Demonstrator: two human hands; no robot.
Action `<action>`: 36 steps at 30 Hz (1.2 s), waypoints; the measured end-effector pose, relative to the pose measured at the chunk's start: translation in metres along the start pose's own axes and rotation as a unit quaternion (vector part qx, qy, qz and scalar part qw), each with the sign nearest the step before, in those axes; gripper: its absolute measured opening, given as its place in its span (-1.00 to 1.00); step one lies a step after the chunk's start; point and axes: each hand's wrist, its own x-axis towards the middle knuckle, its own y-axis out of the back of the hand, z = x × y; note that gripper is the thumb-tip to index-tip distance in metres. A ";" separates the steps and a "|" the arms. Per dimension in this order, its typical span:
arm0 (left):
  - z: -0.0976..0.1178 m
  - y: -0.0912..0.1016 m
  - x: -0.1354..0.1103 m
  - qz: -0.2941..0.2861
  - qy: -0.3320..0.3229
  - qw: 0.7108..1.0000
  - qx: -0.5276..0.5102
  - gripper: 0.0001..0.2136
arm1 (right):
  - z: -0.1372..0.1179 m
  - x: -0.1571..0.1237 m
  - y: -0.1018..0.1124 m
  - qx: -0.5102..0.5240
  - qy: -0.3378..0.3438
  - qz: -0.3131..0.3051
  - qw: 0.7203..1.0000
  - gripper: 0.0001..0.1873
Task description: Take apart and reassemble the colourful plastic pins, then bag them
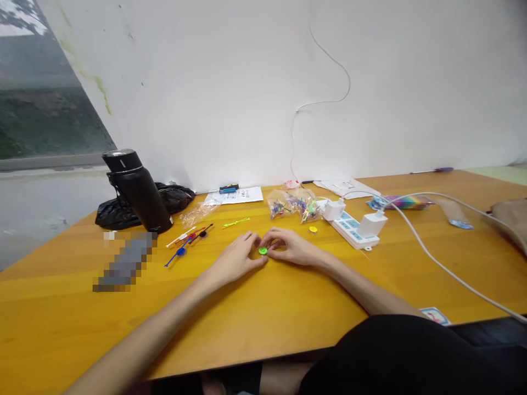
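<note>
My left hand [239, 256] and my right hand [286, 246] meet on the yellow table [263, 318], fingertips pinched together round a small green round piece [263, 250]. A small yellow round piece [313, 229] lies just right of my right hand. To the left lie thin plastic sticks with round ends: a blue one [178, 254], a red one [189, 237], a black one [202, 233], a white one [179, 238] and a light green one [236, 223].
A black flask [138, 189] stands at the back left before a black bag [173, 198]. Clear bags of coloured parts [293, 206], a white power strip [353, 226] with plugs and cables, papers [242, 195], a screwdriver [228, 188] and a pixelated patch [125, 260] also lie on the table.
</note>
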 end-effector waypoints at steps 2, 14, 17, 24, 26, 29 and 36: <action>-0.003 -0.005 0.005 0.011 -0.008 1.000 -0.005 -0.81 | -0.001 0.000 0.000 0.014 -0.004 0.008 1.000 -0.84; -0.057 -0.005 0.007 0.125 0.031 0.990 0.054 -0.84 | 0.026 0.020 -0.016 -0.173 -0.032 0.110 0.978 -0.81; -0.067 -0.010 0.010 0.120 0.048 0.990 0.057 -0.80 | 0.028 0.029 -0.018 -0.256 -0.003 0.119 0.959 -0.79; -0.063 -0.010 0.013 0.103 0.036 0.994 0.030 -0.66 | 0.044 0.055 -0.018 -0.329 -0.012 0.134 0.935 -0.70; -0.061 -0.008 0.014 0.100 0.033 0.994 0.026 -0.67 | 0.050 0.064 -0.017 -0.341 -0.016 0.140 0.929 -0.64; -0.061 -0.007 0.014 0.094 0.033 0.995 0.023 -0.74 | 0.055 0.078 -0.016 -0.353 -0.007 0.132 0.926 -0.59; -0.057 -0.004 0.010 0.090 0.040 0.995 0.012 -0.83 | 0.054 0.088 -0.018 -0.403 0.009 0.097 0.910 -0.67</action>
